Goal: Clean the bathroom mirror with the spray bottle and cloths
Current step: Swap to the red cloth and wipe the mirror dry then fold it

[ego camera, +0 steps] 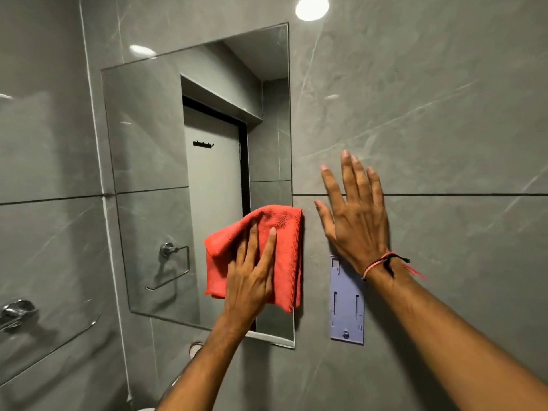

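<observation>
A frameless rectangular mirror (154, 161) hangs on the grey tiled wall. My left hand (252, 274) presses a folded red cloth (284, 232) flat against the mirror's lower right corner, fingers spread over the fabric. The cloth's right edge overlaps the mirror's right border. My right hand (355, 215) lies flat on the tile to the right of the mirror, fingers apart and holding nothing; a red and black thread band circles its wrist. No spray bottle is in view.
A lilac plastic wall bracket (347, 315) is fixed to the tile below my right hand. At the far left are a chrome fitting (16, 314) and a glass shelf (50, 348). The mirror reflects a door and a towel ring.
</observation>
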Available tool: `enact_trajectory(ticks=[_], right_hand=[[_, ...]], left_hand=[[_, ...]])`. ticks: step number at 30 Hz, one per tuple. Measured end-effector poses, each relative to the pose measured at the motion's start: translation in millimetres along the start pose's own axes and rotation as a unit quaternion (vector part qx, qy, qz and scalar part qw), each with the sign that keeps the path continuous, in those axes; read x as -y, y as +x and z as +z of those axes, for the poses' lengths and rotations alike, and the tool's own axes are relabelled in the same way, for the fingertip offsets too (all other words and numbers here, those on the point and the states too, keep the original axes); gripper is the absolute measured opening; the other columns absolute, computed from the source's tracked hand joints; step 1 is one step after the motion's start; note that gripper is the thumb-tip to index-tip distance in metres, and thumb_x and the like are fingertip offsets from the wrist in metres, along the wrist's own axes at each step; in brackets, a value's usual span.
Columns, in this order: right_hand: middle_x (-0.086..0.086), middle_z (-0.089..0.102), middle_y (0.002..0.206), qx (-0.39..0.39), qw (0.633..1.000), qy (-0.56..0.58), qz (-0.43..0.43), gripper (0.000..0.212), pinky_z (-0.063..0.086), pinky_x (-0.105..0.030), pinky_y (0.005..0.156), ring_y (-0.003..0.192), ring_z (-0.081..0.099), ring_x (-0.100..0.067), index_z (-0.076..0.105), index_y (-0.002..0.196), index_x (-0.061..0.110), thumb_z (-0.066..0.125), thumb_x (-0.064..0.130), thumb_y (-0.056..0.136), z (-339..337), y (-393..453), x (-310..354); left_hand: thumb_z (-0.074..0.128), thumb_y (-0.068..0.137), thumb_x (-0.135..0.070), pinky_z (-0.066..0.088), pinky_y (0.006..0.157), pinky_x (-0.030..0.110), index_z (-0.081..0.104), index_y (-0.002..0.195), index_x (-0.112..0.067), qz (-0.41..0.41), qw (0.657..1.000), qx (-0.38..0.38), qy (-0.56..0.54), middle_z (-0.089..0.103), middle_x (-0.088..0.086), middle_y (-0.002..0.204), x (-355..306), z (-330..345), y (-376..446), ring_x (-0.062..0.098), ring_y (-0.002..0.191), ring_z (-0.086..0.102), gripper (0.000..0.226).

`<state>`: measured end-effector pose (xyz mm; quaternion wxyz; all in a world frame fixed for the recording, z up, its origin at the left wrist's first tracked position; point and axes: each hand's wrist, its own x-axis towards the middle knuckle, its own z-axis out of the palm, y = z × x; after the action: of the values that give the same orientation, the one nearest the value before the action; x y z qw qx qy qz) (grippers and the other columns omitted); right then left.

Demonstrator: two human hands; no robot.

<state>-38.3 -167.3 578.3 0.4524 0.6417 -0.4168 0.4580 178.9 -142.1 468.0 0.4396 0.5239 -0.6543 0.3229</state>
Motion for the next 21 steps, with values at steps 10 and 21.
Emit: enact_trajectory(ticks=[10, 21], right_hand=[[-0.020, 0.009, 0.173, -0.039, 0.998, -0.009, 0.043, 0.071, 0.004, -0.055, 0.129, 0.161, 0.009, -0.032, 0.020, 0.166, 0.021, 0.039, 0.049, 0.103, 20.7, 22.7, 26.5], [-0.018, 0.014, 0.173, -0.094, 0.995, -0.018, 0.035, 0.064, 0.007, -0.053, 0.129, 0.161, 0.013, -0.031, 0.026, 0.164, 0.019, 0.032, 0.045, 0.107, 25.6, 68.2, 27.0]], left_hand=[[0.019, 0.106, -0.052, 0.029, 0.117, 0.067, 0.000, 0.163, -0.036, -0.031, 0.999, -0.023, 0.025, 0.007, 0.014, 0.172, 2.0, 16.8, 13.2, 0.031, 0.160, 0.007, 0.063], [0.022, 0.108, -0.048, 0.002, 0.125, 0.067, 0.013, 0.163, -0.034, 0.001, 0.992, -0.119, 0.048, 0.005, 0.010, 0.174, 1.6, -6.1, 112.0, 0.028, 0.161, 0.001, 0.058]])
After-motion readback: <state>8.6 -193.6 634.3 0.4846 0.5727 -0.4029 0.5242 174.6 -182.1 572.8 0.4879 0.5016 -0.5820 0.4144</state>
